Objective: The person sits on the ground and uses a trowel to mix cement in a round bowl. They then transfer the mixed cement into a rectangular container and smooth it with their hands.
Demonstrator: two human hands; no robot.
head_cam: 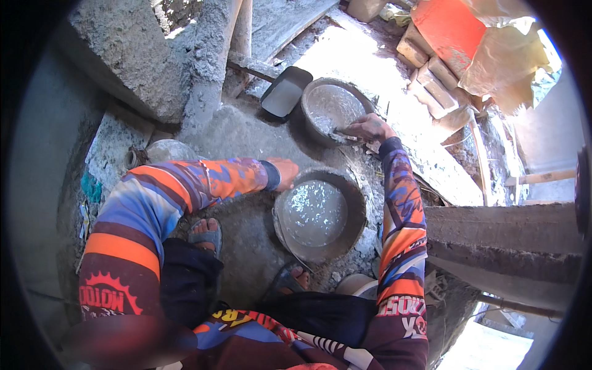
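My right hand [370, 127] is at the near right rim of the farther bucket [309, 121], its fingers curled and reaching inside. A greyish edge shows at the fingertips; whether it is a tool or wet material I cannot tell. Grey wet mix [335, 104] lies in that bucket. My left hand [283, 173] is beside the upper left rim of the nearer bucket [355, 203], fingers mostly hidden, so its grip cannot be told. Watery grey liquid [314, 212] with bright reflections stands in this nearer bucket. Its thin wire handle [287, 245] hangs down on the near left side.
A black rectangular tub [286, 92] adjoins the farther bucket. Rough mortar-caked posts [206, 60] rise at upper left. Stacked blocks [434, 85] and an orange-red sheet [448, 32] lie at upper right. A concrete beam [499, 236] juts in at right. Another container [356, 283] sits by my right foot.
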